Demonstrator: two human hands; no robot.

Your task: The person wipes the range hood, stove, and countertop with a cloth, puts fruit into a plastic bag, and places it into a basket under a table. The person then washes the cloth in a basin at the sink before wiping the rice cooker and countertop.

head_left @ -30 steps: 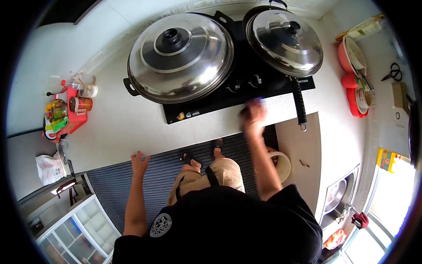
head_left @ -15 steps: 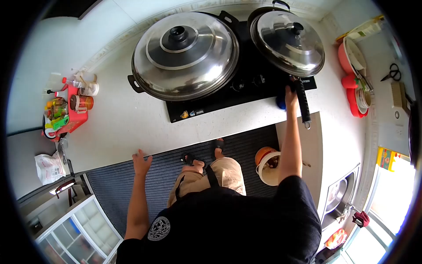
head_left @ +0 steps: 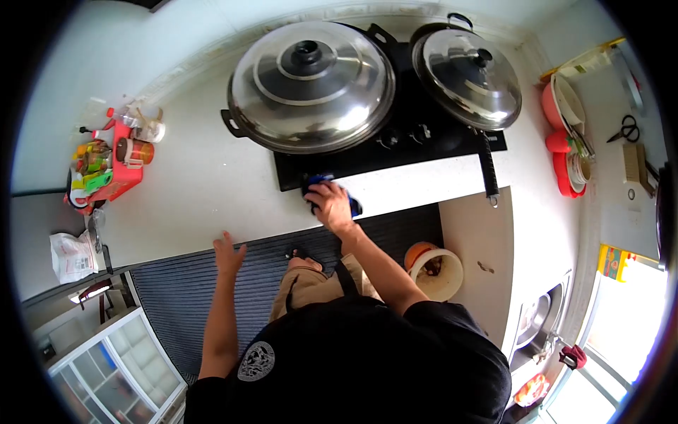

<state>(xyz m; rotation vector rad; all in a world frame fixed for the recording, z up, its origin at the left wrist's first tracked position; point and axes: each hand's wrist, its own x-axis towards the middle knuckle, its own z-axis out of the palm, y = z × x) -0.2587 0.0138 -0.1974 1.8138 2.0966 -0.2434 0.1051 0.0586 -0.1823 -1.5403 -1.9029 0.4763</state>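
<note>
My right hand (head_left: 331, 203) is closed on a dark blue cloth (head_left: 355, 206), pressed on the white counter (head_left: 395, 189) at the front left corner of the black gas stove (head_left: 291, 169). Part of the cloth is hidden beneath my fingers. Near the counter's front edge hangs my left hand (head_left: 229, 255), fingers apart and holding nothing. On the stove, a large wok with a domed steel lid (head_left: 332, 106) stands on the left. To its right is a smaller lidded pan (head_left: 466, 85), its black handle (head_left: 487, 166) reaching over the counter.
A red basket of seasoning bottles (head_left: 126, 177) stands at the left. Pink and red bowls (head_left: 554, 106) line the right side, beneath hanging scissors (head_left: 624, 130). A bucket (head_left: 452, 279) is on the floor beside the cabinet; a sink (head_left: 538, 318) lies at lower right.
My right hand has moved left with the blue cloth, from beneath the pan handle to the stove's front left corner. My left hand stays nearly where it was. The view has shifted slightly.
</note>
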